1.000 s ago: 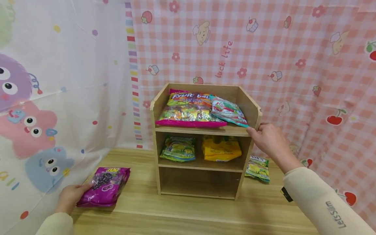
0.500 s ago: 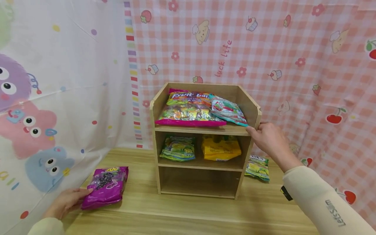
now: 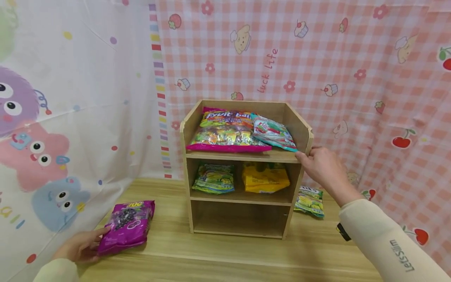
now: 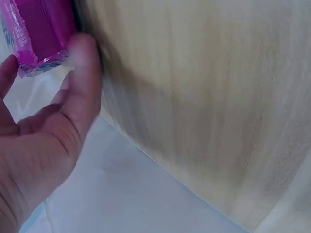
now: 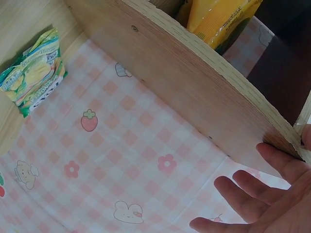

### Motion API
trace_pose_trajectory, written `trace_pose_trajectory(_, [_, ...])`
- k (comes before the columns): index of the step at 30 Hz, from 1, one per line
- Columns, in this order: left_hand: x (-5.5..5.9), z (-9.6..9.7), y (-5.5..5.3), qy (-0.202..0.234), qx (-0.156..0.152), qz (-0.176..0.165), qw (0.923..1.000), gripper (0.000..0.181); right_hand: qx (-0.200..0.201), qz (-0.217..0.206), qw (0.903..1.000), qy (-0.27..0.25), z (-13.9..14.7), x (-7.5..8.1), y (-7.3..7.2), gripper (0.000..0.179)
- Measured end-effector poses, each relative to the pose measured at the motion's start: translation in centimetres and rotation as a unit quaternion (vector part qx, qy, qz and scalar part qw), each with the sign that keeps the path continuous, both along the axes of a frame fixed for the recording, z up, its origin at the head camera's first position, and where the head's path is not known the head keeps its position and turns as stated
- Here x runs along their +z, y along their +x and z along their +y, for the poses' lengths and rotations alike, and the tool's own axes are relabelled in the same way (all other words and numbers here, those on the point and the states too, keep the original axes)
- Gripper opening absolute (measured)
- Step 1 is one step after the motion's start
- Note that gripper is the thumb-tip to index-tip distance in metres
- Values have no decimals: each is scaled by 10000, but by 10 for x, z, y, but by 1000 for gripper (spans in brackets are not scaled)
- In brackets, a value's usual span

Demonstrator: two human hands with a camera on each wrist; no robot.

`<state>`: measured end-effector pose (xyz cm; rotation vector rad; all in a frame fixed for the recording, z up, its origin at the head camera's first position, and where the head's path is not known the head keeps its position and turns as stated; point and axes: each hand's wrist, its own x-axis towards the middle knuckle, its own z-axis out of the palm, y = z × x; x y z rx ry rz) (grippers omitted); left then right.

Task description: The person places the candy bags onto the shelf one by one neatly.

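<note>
At the left of the head view, my left hand (image 3: 81, 244) holds the near left edge of a purple candy bag (image 3: 127, 227) with a grape picture, thumb on its upper side. The left wrist view shows the end of this purple bag (image 4: 43, 34) between thumb and fingers. My right hand (image 3: 324, 168) pinches the right side panel of a small wooden shelf (image 3: 243, 201), thumb at the front and index finger on the outer face. In the right wrist view, the other fingers of the right hand (image 5: 272, 199) extend away from the panel (image 5: 180, 82).
On the shelf's top lie a Fruit ball bag (image 3: 229, 131) and a teal-edged bag (image 3: 274, 132). A green bag (image 3: 213, 178) and a yellow bag (image 3: 266, 179) sit on the middle level. Another green-yellow bag (image 3: 310, 201) lies on the table (image 3: 211, 258), right of the shelf.
My left hand has slid left and down along the purple candy bag to its near left edge, and the bag has turned slightly. The right hand stays on the shelf panel.
</note>
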<state>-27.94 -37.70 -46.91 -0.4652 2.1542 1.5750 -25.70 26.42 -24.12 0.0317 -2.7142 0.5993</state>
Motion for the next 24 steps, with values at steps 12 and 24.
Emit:
trace_pose_trajectory(12, [-4,2,-2,206,2,22,9998,58,-18,-105,9999,12,0,0,1,57])
trace_pose_trajectory(24, [5,12,-6,867,188,473,9949,60,-82,-101,9999,-11,0,1,2,55])
